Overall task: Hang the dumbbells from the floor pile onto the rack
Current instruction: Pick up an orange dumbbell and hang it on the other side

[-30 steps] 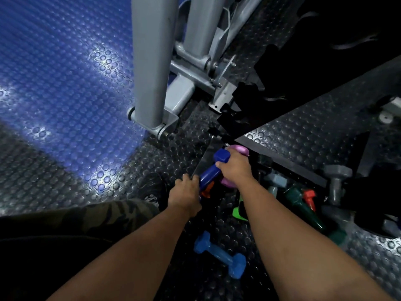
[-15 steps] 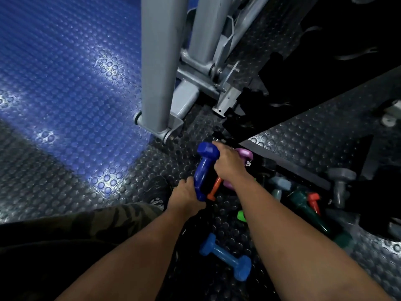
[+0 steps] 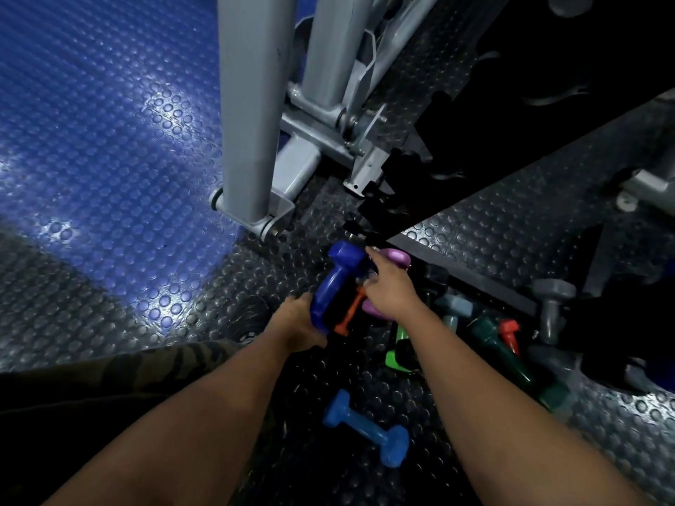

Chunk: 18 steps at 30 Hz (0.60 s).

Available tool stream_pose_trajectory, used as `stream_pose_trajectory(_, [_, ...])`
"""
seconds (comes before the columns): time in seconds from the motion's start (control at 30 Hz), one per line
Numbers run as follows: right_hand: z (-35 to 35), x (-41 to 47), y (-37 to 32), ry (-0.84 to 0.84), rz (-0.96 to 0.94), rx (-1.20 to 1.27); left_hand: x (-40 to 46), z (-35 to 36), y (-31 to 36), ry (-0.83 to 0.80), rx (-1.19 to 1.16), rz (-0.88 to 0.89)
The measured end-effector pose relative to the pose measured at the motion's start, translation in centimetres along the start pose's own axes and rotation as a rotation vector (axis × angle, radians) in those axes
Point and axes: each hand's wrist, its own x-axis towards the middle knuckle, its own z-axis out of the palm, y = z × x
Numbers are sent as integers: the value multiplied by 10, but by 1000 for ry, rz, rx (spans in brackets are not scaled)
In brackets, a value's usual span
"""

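Below, left hand [image 3: 297, 325] gripping dark blue dumbbell [image 3: 334, 286] at its lower end. Right hand [image 3: 389, 286] fingers curled over purple dumbbell [image 3: 392, 259]; grip unclear.

— Any writing you can make out down there, near the dark blue dumbbell [image 3: 336, 286]?

— None that reads. Its head shows no legible number.

— And the light blue dumbbell [image 3: 365, 429] below it?

— Same: plain surface. The small pale marks on the dark shoe [image 3: 248, 325] to its left are too blurred to read.
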Motion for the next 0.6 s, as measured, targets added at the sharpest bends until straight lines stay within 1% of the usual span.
stream_pose_trajectory(0.13, [22,-26,16,110,80,115,2,2,0,-17,6,-18])
stream_pose_trajectory(0.27, [49,-42,29,149,72,24,6,0,-1,-38,16,-18])
stream_pose_trajectory(0.33, [58,-46,28,166,76,22,9,-1,-3,-42,19,-12])
stream_pose_trajectory(0.4, [70,-49,29,133,89,28,10,1,-5,-32,8,9])
stream_pose_trajectory(0.5, [89,-53,33,-8,120,-28,11,4,-9,2,-7,44])
stream_pose_trajectory(0.6, [102,-53,40,-99,112,-83,10,6,-8,11,-19,67])
